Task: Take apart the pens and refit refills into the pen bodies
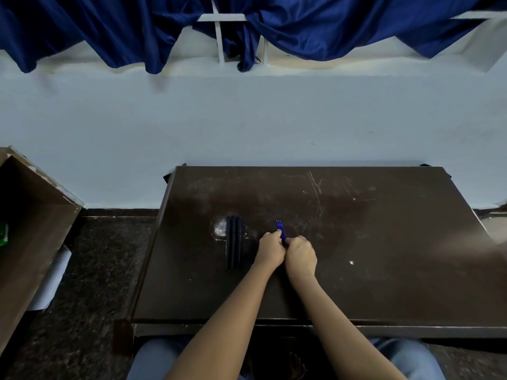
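Both hands meet over the middle of the dark brown table (pixel 356 242). My left hand (pixel 270 249) is closed around a small bunch of blue refills (pixel 279 227), whose thin tips stick out past my knuckles toward the wall. My right hand (pixel 301 256) pinches the near end of the same bunch; that end is hidden between the fingers. To the left, a few dark pen bodies (pixel 234 244) lie side by side on the table, lengthwise away from me, apart from both hands.
A worn pale patch (pixel 219 227) marks the tabletop beside the pen bodies, and a small white speck (pixel 351 262) lies to the right. A brown cabinet (pixel 33 229) stands at the left. A light blue wall (pixel 247 119) and blue curtains (pixel 329 28) are behind the table.
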{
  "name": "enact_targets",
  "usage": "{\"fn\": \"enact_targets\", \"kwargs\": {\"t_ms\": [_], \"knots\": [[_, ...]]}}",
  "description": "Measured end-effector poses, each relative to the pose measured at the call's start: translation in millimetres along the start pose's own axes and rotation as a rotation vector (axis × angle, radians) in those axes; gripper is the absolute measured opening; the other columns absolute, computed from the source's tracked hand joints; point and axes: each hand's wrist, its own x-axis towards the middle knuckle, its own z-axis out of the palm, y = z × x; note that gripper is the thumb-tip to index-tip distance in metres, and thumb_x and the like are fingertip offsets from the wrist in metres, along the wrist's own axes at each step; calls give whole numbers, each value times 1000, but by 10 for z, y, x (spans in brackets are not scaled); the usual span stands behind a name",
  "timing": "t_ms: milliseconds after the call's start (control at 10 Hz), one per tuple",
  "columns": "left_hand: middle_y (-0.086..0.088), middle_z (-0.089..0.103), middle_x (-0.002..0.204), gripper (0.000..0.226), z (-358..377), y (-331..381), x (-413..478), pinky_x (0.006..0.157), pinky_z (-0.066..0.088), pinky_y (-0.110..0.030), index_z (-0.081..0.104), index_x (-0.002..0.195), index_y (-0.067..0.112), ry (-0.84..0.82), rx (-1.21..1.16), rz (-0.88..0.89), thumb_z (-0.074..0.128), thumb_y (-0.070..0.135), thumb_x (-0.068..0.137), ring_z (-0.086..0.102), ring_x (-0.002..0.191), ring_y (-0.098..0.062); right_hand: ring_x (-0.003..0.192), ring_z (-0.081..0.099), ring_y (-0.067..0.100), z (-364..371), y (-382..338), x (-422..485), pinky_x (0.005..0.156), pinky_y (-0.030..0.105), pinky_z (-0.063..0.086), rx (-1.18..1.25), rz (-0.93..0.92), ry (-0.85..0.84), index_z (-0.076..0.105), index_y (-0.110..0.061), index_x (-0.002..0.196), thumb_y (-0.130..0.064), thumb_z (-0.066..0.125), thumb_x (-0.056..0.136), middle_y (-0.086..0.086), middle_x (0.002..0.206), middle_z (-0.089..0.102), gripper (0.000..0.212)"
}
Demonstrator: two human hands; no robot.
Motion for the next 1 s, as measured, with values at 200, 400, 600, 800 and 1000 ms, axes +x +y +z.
{"fn": "enact_targets", "kwargs": {"t_ms": [200,400,600,800,1000], "knots": [[-17,42,142,45,-32,31,50,103,36,-32,38,145,6,-14,21,12,36,8,100,45,127,-30,88,66,24,-39,14,64,63,25,45,112,12,1,70,-11,108,-11,50,96,10,107,63,23],[-16,41,144,45,-43,52,96,104,37,-33,39,145,7,-21,14,6,36,8,100,45,128,-29,74,66,25,-40,38,96,63,35,56,242,28,29,74,-10,98,-15,53,94,10,88,68,22],[-17,41,143,48,-73,92,93,103,35,-31,36,146,8,-30,-3,3,39,5,98,44,128,-29,80,67,27,-67,36,103,69,39,57,264,23,26,73,-7,101,-16,52,94,12,92,70,23],[-14,49,132,51,-75,82,67,93,41,-30,39,144,11,-26,-50,-17,44,0,94,51,116,-26,82,67,23,-92,49,105,68,32,55,277,29,-4,71,-9,105,-14,54,94,9,95,71,21],[-15,47,136,57,-116,10,21,100,39,-30,34,147,11,14,-64,-25,46,-2,92,49,122,-26,91,66,28,-99,67,81,74,33,53,263,57,5,70,-12,112,-13,52,94,11,103,70,25]]}}
